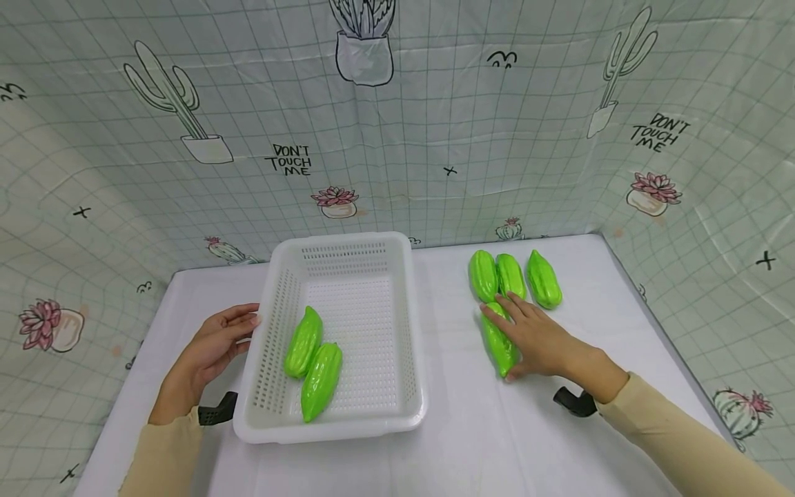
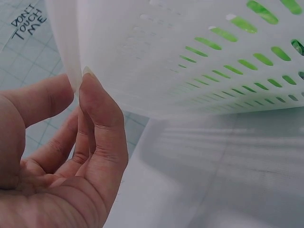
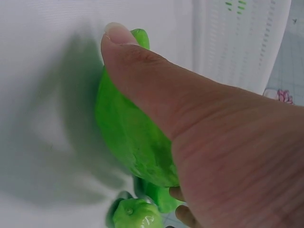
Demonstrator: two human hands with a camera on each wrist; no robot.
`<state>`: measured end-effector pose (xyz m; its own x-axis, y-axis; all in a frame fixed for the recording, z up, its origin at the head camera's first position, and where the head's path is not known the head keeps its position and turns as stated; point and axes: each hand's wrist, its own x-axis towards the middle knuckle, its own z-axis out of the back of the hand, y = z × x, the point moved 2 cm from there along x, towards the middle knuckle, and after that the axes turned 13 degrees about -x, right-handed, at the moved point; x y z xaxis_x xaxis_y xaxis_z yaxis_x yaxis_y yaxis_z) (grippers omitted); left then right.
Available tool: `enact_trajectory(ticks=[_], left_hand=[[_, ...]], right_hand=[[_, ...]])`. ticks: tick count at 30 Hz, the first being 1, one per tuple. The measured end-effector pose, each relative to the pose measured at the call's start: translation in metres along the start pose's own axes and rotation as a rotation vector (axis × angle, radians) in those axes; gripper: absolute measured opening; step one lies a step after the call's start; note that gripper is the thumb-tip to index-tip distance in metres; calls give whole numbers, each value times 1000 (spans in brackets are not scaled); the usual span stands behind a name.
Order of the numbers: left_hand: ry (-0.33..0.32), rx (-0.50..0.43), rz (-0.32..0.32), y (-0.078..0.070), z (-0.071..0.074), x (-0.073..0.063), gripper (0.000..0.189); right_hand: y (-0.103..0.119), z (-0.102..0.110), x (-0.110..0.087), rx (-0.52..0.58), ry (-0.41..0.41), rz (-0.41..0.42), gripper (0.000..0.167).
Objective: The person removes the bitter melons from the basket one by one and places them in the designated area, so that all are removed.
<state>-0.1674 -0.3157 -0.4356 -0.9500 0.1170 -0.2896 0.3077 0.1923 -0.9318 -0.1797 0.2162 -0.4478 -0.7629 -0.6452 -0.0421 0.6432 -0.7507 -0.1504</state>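
Observation:
My right hand point(image 1: 539, 339) spans a green, ridged bitter melon point(image 1: 499, 345) on the right of the table, fingers at its far side and thumb by its pointed near end. In the right wrist view the thumb lies along the same bitter melon point(image 3: 128, 137). My left hand point(image 1: 211, 348) pinches the rim of a white perforated plastic basket point(image 1: 417, 359) at its left side; thumb and index finger meet at the rim in the left wrist view. Two bitter melons lie side by side in the basket, one farther back point(image 1: 304, 343) and one nearer point(image 1: 321, 382).
Behind my right hand lie three more bitter melons: a left one point(image 1: 483, 276), a middle one point(image 1: 511, 275) and a right one point(image 1: 544, 279). White cloth covers the table point(image 1: 459, 421). A patterned curtain point(image 1: 397, 138) encloses its back and sides.

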Motion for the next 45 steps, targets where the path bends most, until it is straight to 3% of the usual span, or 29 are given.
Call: enact_trajectory(ticks=[12,20,31,45], left_hand=[[0,-11,0,0,1,1,47],[-3,-8,-3,1,1,1,47],[-7,6,0,1,1,-1,53],[5,61,13,-3,1,1,61]], right_hand=[[-3,2,-1,20,21,15,121],[0,23,-1,19,21,33,117],[8,54,5,53,-94,73,108],[25,77,19,20,-144,114,100]])
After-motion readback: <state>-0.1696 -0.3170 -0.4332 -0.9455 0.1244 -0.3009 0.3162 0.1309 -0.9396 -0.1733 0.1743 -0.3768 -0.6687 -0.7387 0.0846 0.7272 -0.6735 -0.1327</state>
